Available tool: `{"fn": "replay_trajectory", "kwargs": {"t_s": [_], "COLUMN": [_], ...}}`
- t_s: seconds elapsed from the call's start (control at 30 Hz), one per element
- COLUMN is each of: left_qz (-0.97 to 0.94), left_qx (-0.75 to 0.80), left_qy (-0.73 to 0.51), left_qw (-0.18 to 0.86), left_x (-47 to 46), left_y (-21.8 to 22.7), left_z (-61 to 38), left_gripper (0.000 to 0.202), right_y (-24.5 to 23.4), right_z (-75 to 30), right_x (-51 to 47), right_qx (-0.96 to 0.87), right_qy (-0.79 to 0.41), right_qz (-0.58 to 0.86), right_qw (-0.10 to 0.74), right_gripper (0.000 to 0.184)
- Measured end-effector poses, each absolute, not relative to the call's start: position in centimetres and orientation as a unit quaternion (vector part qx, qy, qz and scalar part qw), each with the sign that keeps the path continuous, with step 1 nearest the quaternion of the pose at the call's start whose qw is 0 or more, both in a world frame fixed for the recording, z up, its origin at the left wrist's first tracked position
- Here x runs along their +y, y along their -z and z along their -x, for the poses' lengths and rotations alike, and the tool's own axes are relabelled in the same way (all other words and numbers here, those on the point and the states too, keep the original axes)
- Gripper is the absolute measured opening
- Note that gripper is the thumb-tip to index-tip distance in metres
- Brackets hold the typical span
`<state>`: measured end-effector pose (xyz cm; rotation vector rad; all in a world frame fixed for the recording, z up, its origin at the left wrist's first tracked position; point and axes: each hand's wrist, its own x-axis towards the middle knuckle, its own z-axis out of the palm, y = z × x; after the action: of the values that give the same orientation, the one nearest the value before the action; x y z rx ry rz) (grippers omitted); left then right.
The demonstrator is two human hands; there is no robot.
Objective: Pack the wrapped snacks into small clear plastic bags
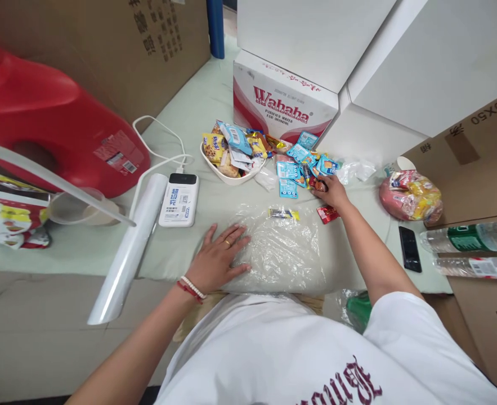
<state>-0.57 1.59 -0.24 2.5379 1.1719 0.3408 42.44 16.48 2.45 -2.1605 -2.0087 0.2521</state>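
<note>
My left hand (218,259) lies flat with spread fingers on the left edge of a clear plastic bag (286,253). One small yellow-and-blue snack packet (284,214) rests on the bag. At the pile of blue snack packets (301,160), my right hand (334,191) has its fingers closed around a small dark reddish packet (317,184), partly covered by the fingertips. Just below that hand is a red packet (327,214). Left of the pile, a white bowl (227,180) holds mixed wrapped snacks, including yellow packets (214,147).
Behind the bowl stands a Wahaha water carton (282,104). A power bank (179,201), a plastic film roll (130,247) and a big red jug (62,112) are on the left. At right lie a bag of snacks (412,197), a phone (409,248) and plastic bottles (471,237).
</note>
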Motion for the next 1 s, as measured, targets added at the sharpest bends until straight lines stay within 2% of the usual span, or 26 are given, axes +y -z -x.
{"fn": "replay_trajectory", "kwargs": {"t_s": [0.1,0.2,0.43,0.63,0.77,0.83,0.9,1.0], "left_qz": [-0.89,-0.889,-0.882,-0.881,-0.879,-0.879,-0.88,-0.88], "left_qx": [0.411,0.412,0.421,0.423,0.421,0.42,0.42,0.418], "left_qy": [-0.113,-0.108,-0.107,-0.11,-0.11,-0.106,-0.099,-0.087], "left_qw": [0.163,0.17,0.182,0.182,0.193,0.197,0.2,0.207], "left_x": [1.6,1.7,1.9,1.8,1.7,1.7,1.8,2.0], "left_y": [0.2,0.2,0.4,0.2,0.0,-0.2,-0.3,-0.5], "left_z": [0.6,0.5,0.5,0.3,0.2,0.2,0.2,0.5], "left_gripper": [0.062,0.069,0.078,0.079,0.08,0.079,0.08,0.082], "right_y": [-2.1,-2.0,-2.6,-4.1,-6.7,-7.9,-8.5,-8.3], "right_z": [-40.8,-40.4,-41.4,-40.7,-38.6,-36.1,-32.8,-27.9], "right_x": [15.0,14.5,17.8,16.8,12.0,8.8,5.7,2.7], "right_qx": [-0.63,-0.599,-0.692,-0.652,-0.658,-0.707,-0.779,-0.828], "right_qy": [-0.037,-0.039,-0.096,-0.099,-0.115,-0.177,-0.24,-0.243], "right_qz": [0.772,0.798,0.709,0.75,0.737,0.674,0.574,0.506], "right_qw": [0.07,0.058,0.1,0.049,0.104,0.121,0.085,-0.013], "right_gripper": [0.063,0.065,0.071,0.06,0.057,0.055,0.049,0.052]}}
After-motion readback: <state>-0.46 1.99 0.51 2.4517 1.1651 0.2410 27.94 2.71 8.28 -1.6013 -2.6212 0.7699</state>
